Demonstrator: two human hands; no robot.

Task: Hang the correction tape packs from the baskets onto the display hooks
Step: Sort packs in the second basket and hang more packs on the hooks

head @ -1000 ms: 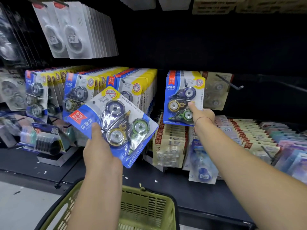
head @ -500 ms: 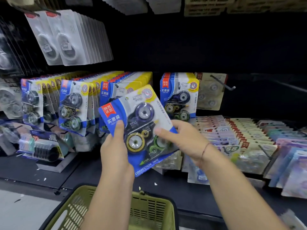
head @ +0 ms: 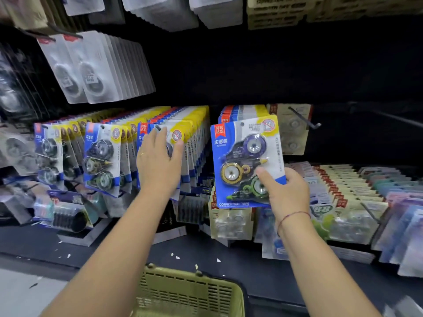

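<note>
**A:** Right hand?

**B:** Right hand (head: 287, 195) pinches the pack (head: 245, 156) at its lower right corner. The thumb is on the front and the fingers are curled behind. Pack upright, print facing out.

**A:** Where is it?

**B:** Held just in front of the rightmost row (head: 238, 110) of matching hung packs, covering most of it. Cannot tell whether its hole is on a peg.

**A:** Left hand?

**B:** Left hand (head: 158, 165) is flat, fingers straight and close together, thumb spread to the side. It presses on the front pack (head: 180, 133) of the next row to the left.

**A:** Surroundings?

**B:** A bare hook (head: 302, 121) juts out just right of the held pack, with a beige card (head: 295, 138) behind it. Two more rows of the same packs hang further left. A green basket (head: 190, 294) sits at the bottom edge between the forearms. Its inside is out of view.
</note>
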